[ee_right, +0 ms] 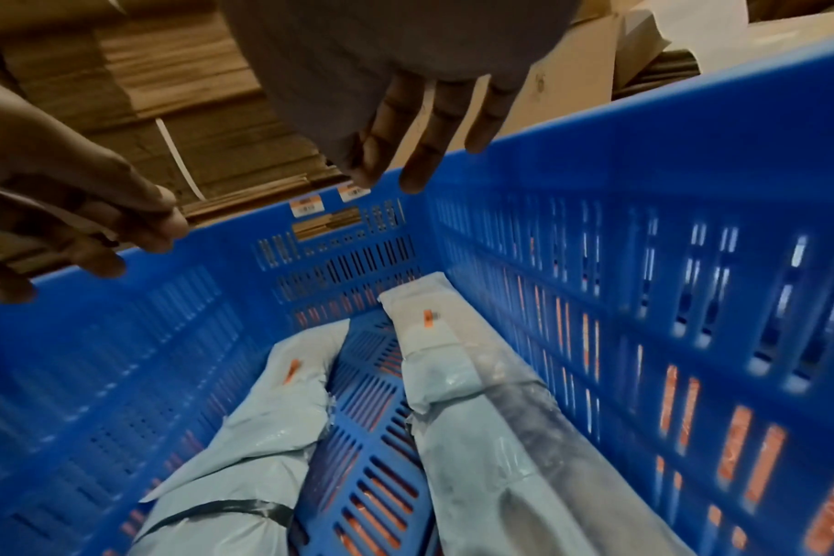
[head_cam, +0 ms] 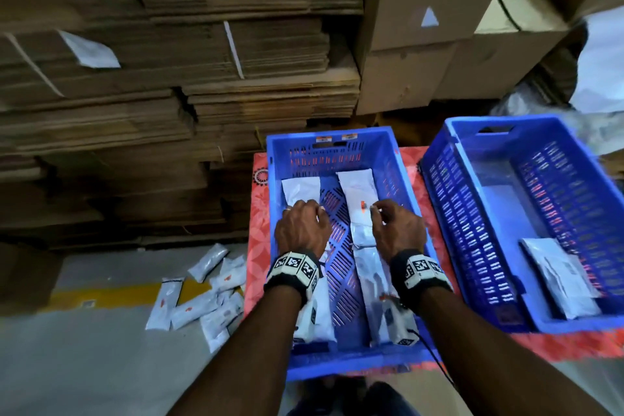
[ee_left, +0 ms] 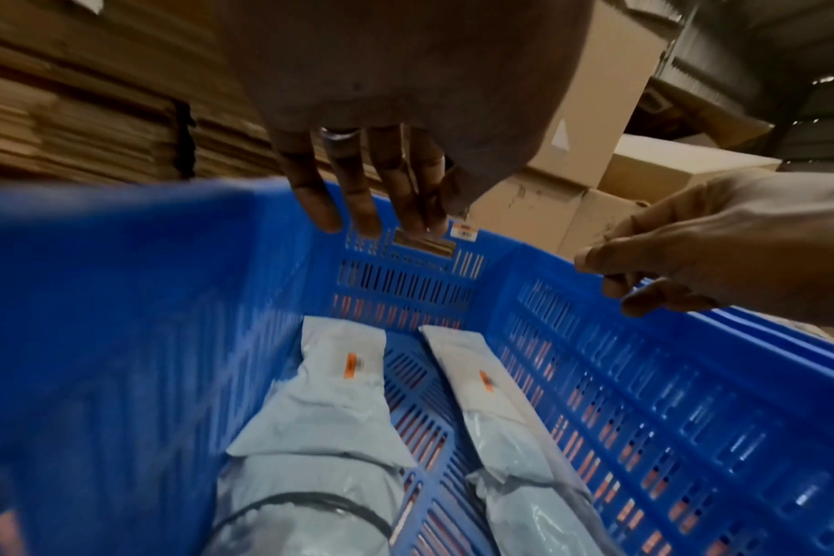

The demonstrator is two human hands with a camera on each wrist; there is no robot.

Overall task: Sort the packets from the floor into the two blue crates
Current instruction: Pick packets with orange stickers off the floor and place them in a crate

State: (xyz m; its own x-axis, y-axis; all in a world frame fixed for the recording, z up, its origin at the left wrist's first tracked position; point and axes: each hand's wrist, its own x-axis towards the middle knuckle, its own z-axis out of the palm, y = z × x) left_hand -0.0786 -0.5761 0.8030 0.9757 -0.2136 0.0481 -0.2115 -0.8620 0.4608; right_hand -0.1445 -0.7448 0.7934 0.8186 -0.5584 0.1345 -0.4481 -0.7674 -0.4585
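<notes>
My left hand (head_cam: 309, 209) and right hand (head_cam: 385, 211) hover side by side over the left blue crate (head_cam: 332, 136), fingers relaxed and holding nothing. Below them two rows of white packets lie along the crate floor, the left row (head_cam: 300, 191) and the right row (head_cam: 356, 187), some with orange stickers. In the left wrist view my left hand (ee_left: 367, 195) hangs over the left row (ee_left: 343, 380). In the right wrist view my right hand (ee_right: 420, 150) is above the right row (ee_right: 434, 338). A pile of white packets (head_cam: 209, 294) lies on the floor. The right blue crate (head_cam: 499, 123) holds a packet (head_cam: 560, 277).
Both crates stand on a red patterned cloth (head_cam: 260, 216). Stacks of flattened cardboard (head_cam: 135, 94) rise behind and to the left. Closed cardboard boxes (head_cam: 422, 27) are stacked behind the crates. The grey floor (head_cam: 84, 365) with a yellow line lies at the lower left.
</notes>
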